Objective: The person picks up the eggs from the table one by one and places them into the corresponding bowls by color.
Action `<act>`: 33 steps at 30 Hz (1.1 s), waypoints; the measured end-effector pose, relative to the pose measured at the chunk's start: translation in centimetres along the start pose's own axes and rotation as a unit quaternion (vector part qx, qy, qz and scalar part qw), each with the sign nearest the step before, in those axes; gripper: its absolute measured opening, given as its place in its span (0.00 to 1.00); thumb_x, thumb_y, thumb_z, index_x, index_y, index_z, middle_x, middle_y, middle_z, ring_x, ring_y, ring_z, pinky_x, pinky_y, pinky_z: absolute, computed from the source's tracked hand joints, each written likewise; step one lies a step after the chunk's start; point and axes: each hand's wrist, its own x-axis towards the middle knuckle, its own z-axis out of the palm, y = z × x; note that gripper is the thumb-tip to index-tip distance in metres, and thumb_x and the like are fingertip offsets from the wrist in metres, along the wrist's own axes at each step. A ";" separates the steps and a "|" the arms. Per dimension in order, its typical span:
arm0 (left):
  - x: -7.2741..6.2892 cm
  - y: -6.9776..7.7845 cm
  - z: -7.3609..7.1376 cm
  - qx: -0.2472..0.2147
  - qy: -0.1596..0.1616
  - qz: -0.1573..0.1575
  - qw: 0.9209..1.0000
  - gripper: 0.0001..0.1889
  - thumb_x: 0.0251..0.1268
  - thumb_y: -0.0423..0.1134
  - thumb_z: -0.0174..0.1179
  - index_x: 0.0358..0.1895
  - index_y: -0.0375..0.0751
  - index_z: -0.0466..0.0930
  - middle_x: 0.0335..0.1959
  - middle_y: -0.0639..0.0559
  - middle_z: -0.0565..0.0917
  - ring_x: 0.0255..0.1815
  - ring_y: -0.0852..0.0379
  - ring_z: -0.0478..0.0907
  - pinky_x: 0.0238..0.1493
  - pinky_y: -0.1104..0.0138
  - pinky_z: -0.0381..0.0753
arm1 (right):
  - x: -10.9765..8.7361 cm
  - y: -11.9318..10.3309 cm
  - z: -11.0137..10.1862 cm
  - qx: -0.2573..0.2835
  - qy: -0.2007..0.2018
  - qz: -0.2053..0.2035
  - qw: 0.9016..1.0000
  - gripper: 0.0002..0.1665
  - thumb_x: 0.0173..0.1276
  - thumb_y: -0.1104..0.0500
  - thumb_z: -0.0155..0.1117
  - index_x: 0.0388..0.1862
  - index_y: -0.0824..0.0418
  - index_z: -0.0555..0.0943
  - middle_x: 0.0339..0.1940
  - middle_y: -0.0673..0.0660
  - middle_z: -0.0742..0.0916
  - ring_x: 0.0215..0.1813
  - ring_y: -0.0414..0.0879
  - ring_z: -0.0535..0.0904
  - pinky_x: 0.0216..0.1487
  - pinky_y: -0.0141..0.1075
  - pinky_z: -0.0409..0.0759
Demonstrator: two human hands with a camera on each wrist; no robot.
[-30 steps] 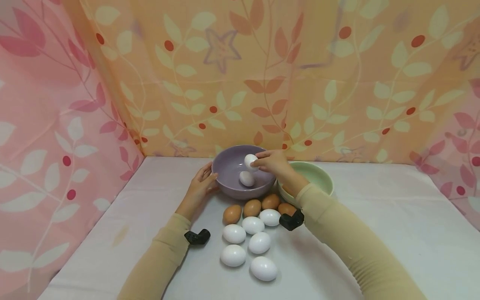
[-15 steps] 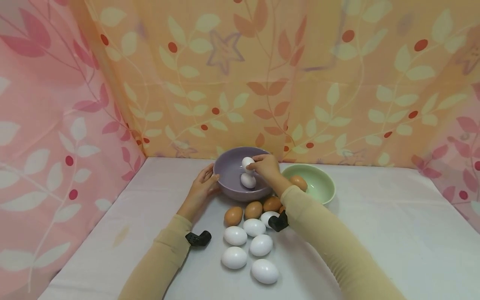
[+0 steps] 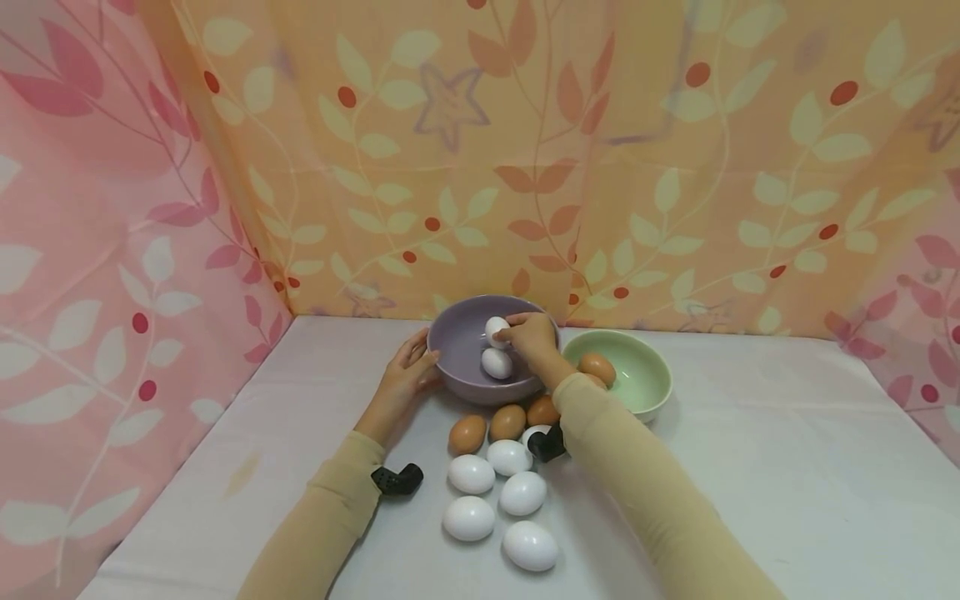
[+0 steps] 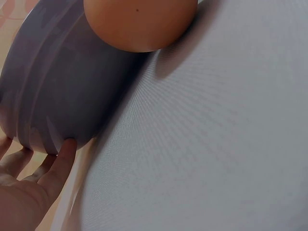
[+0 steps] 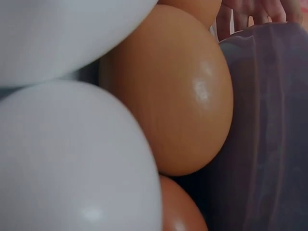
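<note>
In the head view, a purple bowl (image 3: 457, 367) stands near the back of the table. My left hand (image 3: 401, 379) holds its left side, thumb at the rim; in the left wrist view its fingers (image 4: 62, 161) touch the outer wall. Inside the bowl, my right hand (image 3: 534, 343) pinches a white egg (image 3: 496, 330) between thumb and fingers. Another white egg (image 3: 497, 363) lies in the bowl just below it. The right wrist view shows only eggs outside, including a brown egg (image 5: 178, 96) close to the bowl wall (image 5: 264, 120).
A green bowl (image 3: 648, 379) with brown eggs (image 3: 597, 367) stands to the right, partly behind the right forearm. In front of the purple bowl lie a row of brown eggs (image 3: 507, 423) and several white eggs (image 3: 471, 474). A patterned curtain (image 3: 450, 183) hangs behind the table.
My right hand has moved left and slightly down with the white egg, lower into the purple bowl. The shifted forearm uncovers brown eggs in the green bowl. My left hand stays on the rim.
</note>
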 end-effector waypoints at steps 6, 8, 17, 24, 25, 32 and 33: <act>0.0 -0.2 -0.1 0.003 0.000 0.001 1.000 0.31 0.76 0.37 0.52 0.78 0.43 0.54 0.81 0.45 0.54 0.78 0.46 0.60 0.54 0.65 0.82 | 0.0 0.4 0.0 -0.027 -0.030 -0.010 0.999 0.25 0.56 0.68 0.72 0.55 0.70 0.83 0.59 0.65 0.85 0.54 0.49 0.79 0.53 0.33 0.79; -0.1 -0.2 -0.1 0.004 0.000 0.000 1.000 0.31 0.76 0.37 0.53 0.78 0.43 0.54 0.81 0.45 0.54 0.78 0.47 0.60 0.55 0.64 0.82 | 0.0 0.5 0.1 -0.029 -0.041 -0.008 0.999 0.24 0.56 0.68 0.72 0.54 0.71 0.83 0.58 0.65 0.85 0.52 0.48 0.79 0.51 0.32 0.79; -0.5 0.0 -0.1 0.015 0.004 -0.001 1.000 0.31 0.76 0.39 0.53 0.78 0.45 0.55 0.81 0.46 0.54 0.77 0.49 0.61 0.63 0.54 0.78 | 0.3 0.8 0.3 -0.045 -0.080 0.007 0.996 0.23 0.55 0.69 0.74 0.52 0.70 0.84 0.54 0.64 0.86 0.38 0.43 0.78 0.42 0.30 0.80; -0.4 0.0 -0.1 0.015 0.000 0.000 1.000 0.31 0.77 0.39 0.52 0.78 0.45 0.55 0.81 0.46 0.54 0.77 0.48 0.61 0.65 0.53 0.76 | 0.6 0.9 0.4 -0.061 -0.082 -0.001 0.995 0.22 0.52 0.70 0.75 0.49 0.71 0.85 0.51 0.65 0.87 0.38 0.45 0.77 0.39 0.29 0.78; -0.4 0.0 -0.2 0.016 0.000 0.000 1.000 0.31 0.77 0.38 0.52 0.78 0.45 0.54 0.81 0.45 0.54 0.77 0.48 0.61 0.65 0.52 0.76 | 0.5 0.9 0.4 -0.063 -0.086 -0.001 0.994 0.22 0.53 0.70 0.75 0.49 0.71 0.85 0.52 0.65 0.87 0.39 0.45 0.78 0.41 0.30 0.80; -0.3 0.0 -0.1 0.018 -0.001 -0.001 1.000 0.31 0.77 0.39 0.52 0.78 0.45 0.55 0.81 0.45 0.54 0.78 0.48 0.60 0.67 0.49 0.74 | 0.3 0.8 0.2 -0.070 -0.095 0.001 0.993 0.22 0.53 0.69 0.75 0.50 0.71 0.85 0.51 0.65 0.87 0.36 0.44 0.79 0.52 0.40 0.84; -0.3 0.1 -0.1 0.019 0.000 -0.001 1.000 0.31 0.77 0.39 0.52 0.78 0.45 0.55 0.81 0.45 0.54 0.78 0.48 0.60 0.67 0.50 0.75 | 0.3 0.7 0.2 -0.070 -0.095 0.002 0.993 0.22 0.53 0.69 0.75 0.50 0.71 0.85 0.51 0.65 0.88 0.35 0.43 0.79 0.52 0.41 0.84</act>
